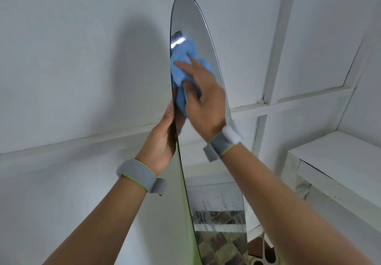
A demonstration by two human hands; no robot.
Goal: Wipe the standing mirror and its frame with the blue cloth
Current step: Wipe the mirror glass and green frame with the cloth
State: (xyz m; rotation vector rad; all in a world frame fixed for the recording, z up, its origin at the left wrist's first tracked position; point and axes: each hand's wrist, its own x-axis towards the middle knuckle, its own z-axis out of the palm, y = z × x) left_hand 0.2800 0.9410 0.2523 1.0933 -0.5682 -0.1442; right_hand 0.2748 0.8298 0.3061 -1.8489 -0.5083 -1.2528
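Note:
A tall standing mirror (190,19) with a rounded top and a thin dark edge rises through the middle of the view, seen at a steep angle. A bunched blue cloth (181,71) lies against the glass in its upper half. My right hand (203,95) presses the cloth to the glass, fingers spread over it and thumb tucked into its folds. My left hand (162,139) grips the mirror's left edge just below the cloth, thumb along the rim. A bright light reflection shows in the glass above the cloth.
White walls with raised trim strips surround the mirror. A white shelf or cabinet (338,161) stands at the right. The mirror's lower glass (220,223) reflects patterned floor tiles. A pale metal piece (266,258) lies on the floor at the bottom.

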